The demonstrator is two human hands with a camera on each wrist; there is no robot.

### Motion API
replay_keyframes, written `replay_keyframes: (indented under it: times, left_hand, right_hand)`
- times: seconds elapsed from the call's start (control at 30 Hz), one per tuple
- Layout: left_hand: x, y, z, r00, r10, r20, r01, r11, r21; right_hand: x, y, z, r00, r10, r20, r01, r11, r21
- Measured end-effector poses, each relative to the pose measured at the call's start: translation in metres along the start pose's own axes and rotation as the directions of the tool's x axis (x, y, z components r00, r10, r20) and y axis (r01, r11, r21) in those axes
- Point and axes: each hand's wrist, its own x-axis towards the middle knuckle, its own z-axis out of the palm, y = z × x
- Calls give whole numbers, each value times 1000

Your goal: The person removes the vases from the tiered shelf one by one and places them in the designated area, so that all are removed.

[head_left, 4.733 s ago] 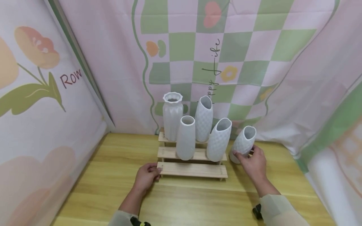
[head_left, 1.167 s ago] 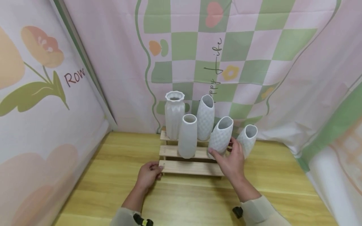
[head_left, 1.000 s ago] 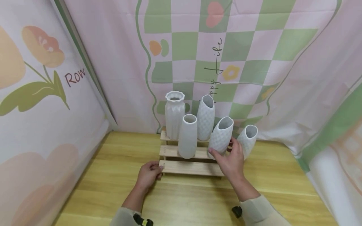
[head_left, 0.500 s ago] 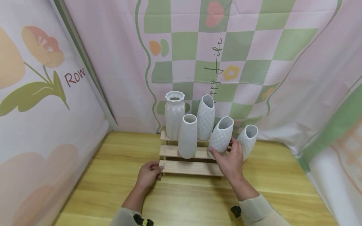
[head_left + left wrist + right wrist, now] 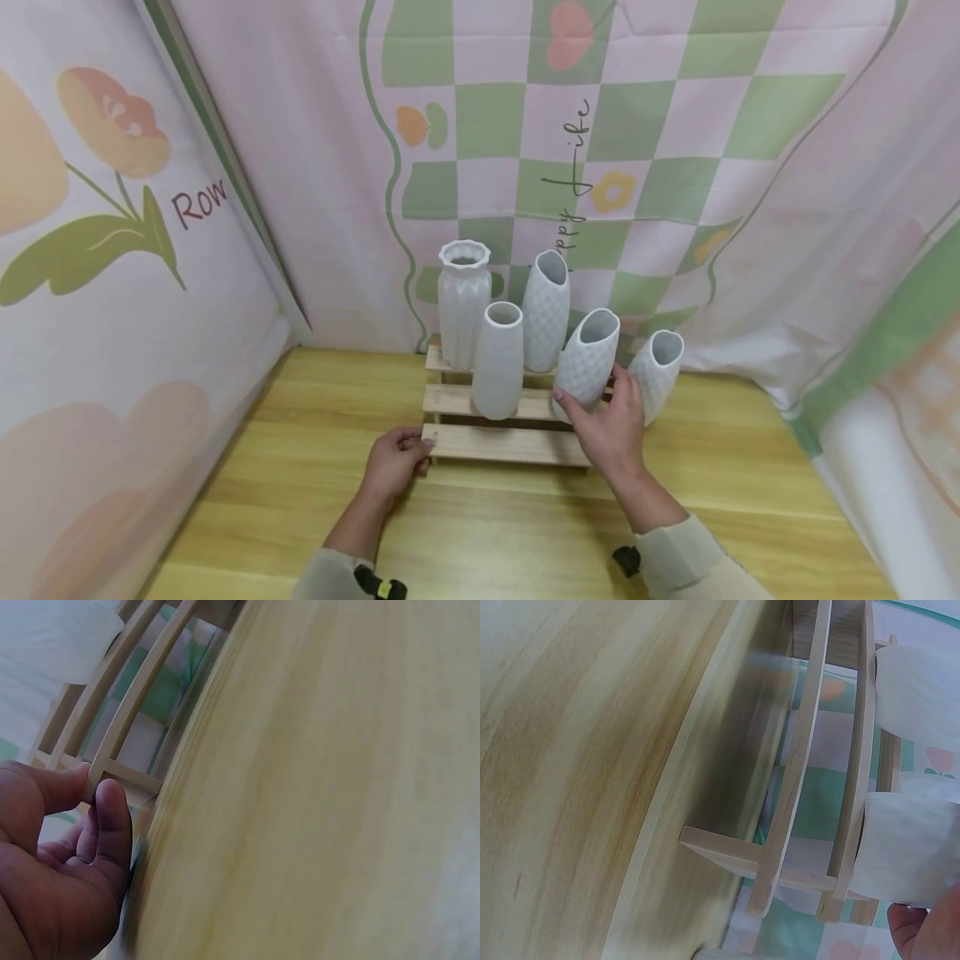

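Note:
A three-step wooden stand (image 5: 510, 445) bears white vases. My left hand (image 5: 392, 467) pinches the left end of its lowest step; the left wrist view shows thumb (image 5: 66, 786) and forefinger on that end. With thumb and fingers, my right hand (image 5: 615, 429) grips a diamond-textured vase (image 5: 588, 362) low on its body, at the right of the middle step. That vase (image 5: 911, 844) stands on the step in the right wrist view too. Left of it on the same step is a smooth round-mouthed vase (image 5: 498, 367).
The top step carries a scalloped-rim vase (image 5: 463, 312) and a textured slant-mouthed vase (image 5: 546, 321). Another textured vase (image 5: 658, 375) stands on the wooden table (image 5: 480, 542), right of the stand. Printed curtains (image 5: 315, 167) hang behind and at both sides.
My right hand has let go of the vase on the table, moved left, and taken hold of the middle step's textured vase. Over the last second both hands stay put.

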Motion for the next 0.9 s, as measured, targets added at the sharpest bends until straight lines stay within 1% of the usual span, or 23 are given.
replay_keyframes:
  times: [0.27,0.47,0.57,0.73,0.9]
  left_hand:
    - [0,-1,1,1000,3,-4,-3,1000,2]
    - [-1,-2,1,1000,24,0,-24,1000,3]
    - [-1,-2,1,1000,11,-3,-11,1000,-8]
    - [0,-2,2,1000,9,-7,-9,1000,-12]
    - [0,-2,2,1000,6,-5,-6,1000,-14]
  right_hand:
    - [-2,0,-3,1000,-7,11,8,1000,-12]
    - [-4,-1,-6,1000,-11,20,11,1000,-12]
    - [-5,-1,-8,1000,-8,29,8,1000,-8]
    - [-7,-1,-10,999,-4,36,4,1000,-4]
    - [-11,-4,-15,999,18,33,-18,1000,8]
